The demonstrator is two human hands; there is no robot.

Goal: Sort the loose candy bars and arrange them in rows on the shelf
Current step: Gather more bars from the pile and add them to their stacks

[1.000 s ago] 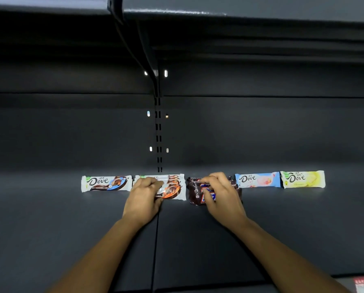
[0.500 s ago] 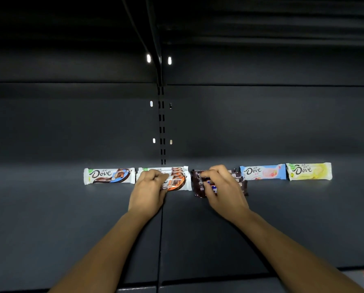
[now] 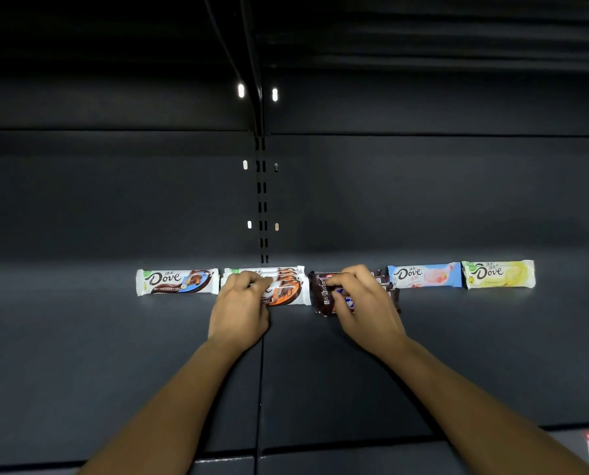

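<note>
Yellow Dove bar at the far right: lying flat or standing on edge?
Lying flat, it appears: the yellow Dove bar rests on the shelf with its broad logo face up and only a thin shadow along its near edge.

matt shelf (image 3: 115, 354) — glossy wrappers (image 3: 176, 281)

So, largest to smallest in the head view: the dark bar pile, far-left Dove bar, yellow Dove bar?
1. dark bar pile
2. far-left Dove bar and yellow Dove bar, too alike to rank.

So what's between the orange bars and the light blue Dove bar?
In the head view, dark brown bars lie between the orange bars and the blue bar.
</note>
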